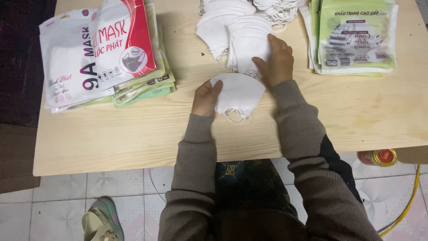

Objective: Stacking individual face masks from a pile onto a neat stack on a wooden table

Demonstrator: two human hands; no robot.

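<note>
Mask (pixel 238 93) pinched in left hand (pixel 206 98) grip; right hand (pixel 276 60) flat, open, on mask pile (pixel 240 33).

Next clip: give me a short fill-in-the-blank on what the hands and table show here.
1. The left hand holds a folded white ____.
2. The right hand rests on a ____ of white masks.
3. The stacks of pouches lie on a wooden ____.

Missing words: mask; pile; table
</note>
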